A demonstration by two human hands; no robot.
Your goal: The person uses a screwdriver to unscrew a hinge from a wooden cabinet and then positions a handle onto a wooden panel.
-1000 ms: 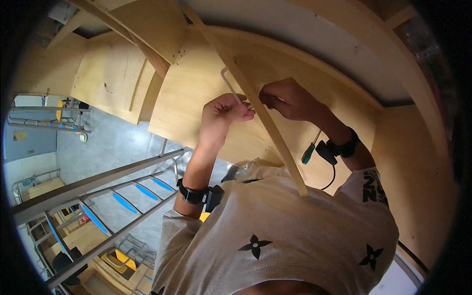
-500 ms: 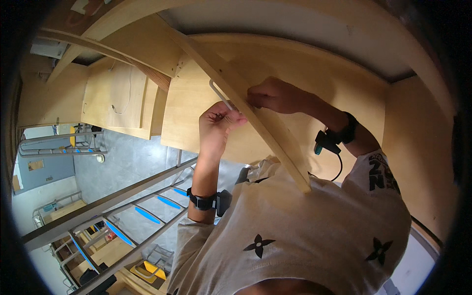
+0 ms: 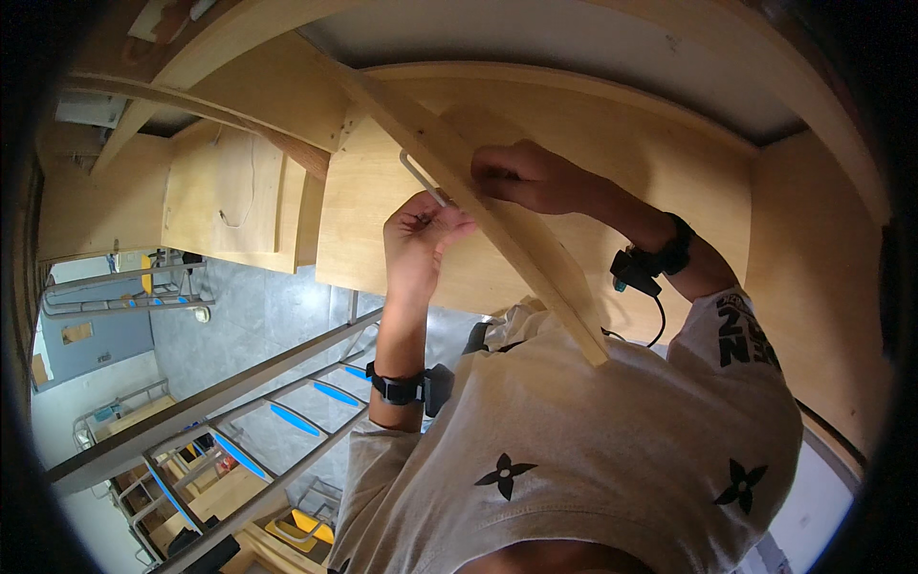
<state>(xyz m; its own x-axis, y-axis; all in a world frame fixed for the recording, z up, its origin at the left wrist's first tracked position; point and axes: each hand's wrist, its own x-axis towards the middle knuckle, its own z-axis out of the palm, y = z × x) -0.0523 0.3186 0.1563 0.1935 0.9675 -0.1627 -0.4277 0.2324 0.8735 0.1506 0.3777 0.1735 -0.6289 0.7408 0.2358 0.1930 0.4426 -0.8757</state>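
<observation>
A pale wooden cabinet door (image 3: 521, 253) stands swung out edge-on, its lower corner close to my shirt. On its left face is a bent metal handle (image 3: 418, 175). My left hand (image 3: 418, 239) is at the handle's lower end, fingers curled and pinching there against the door. On the door's other side, my right hand (image 3: 531, 177) is closed with fingertips pressed together close to the panel. What those fingers hold, if anything, is hidden. Both forearms wear black straps; a dark device (image 3: 635, 272) with a cable hangs by the right one.
A wooden cabinet interior (image 3: 660, 153) surrounds the right hand. To the left are more wooden panels (image 3: 229, 191) with a thin white cord. Below runs a metal ladder (image 3: 292, 421) with blue treads over a grey floor (image 3: 249, 316). A yellow chair (image 3: 311, 524) stands at the bottom left.
My right hand has shifted slightly, its fingers curling a little differently beside the door. The left hand keeps its place at the handle. The whole view has moved a little.
</observation>
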